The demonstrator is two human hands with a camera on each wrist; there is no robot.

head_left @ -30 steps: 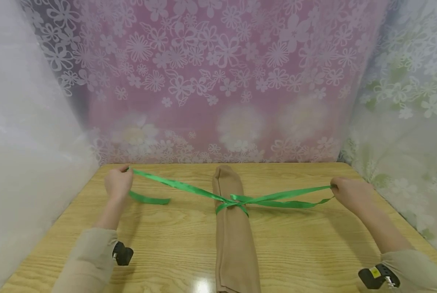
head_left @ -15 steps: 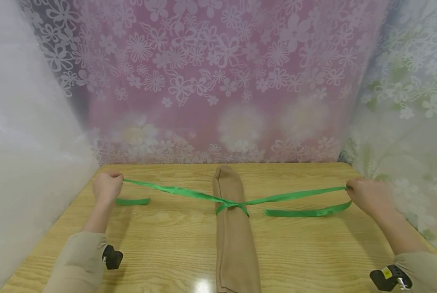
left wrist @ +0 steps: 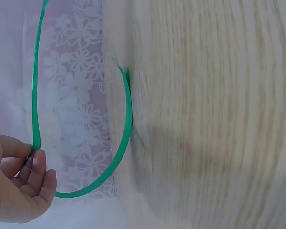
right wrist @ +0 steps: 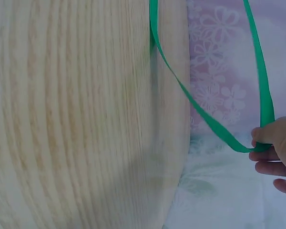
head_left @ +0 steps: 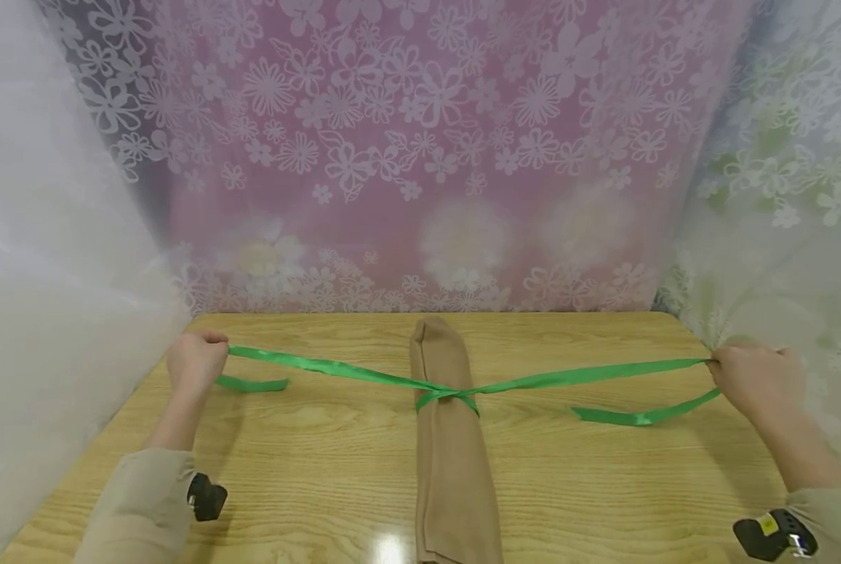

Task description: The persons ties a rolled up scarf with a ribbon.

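Note:
A long folded bundle of tan cloth (head_left: 452,478) lies lengthwise in the middle of the table. Round its upper part runs a green ribbon (head_left: 533,381), crossed over itself on top of the cloth. My left hand (head_left: 196,362) pinches one length of the ribbon at the far left, stretching it out from the crossing; a loose tail hangs below the fingers. At the far right my right hand (head_left: 759,384) pinches the other length between thumb and fingers. Its free tail curves back down toward the table. Both wrist views show the ribbon bending sharply at the fingertips.
The wooden table (head_left: 308,486) has its back edge against a pink flowered curtain (head_left: 406,157). Pale translucent sheets hang on both sides, near each hand. A small black device (head_left: 207,497) sits at the left wrist, and another (head_left: 775,535) at the right.
Both hands have moved apart, the right one farther. The right tail, earlier reaching near the crossing, now hangs loose well to the right. The ribbon's crossing and the cloth have stayed put.

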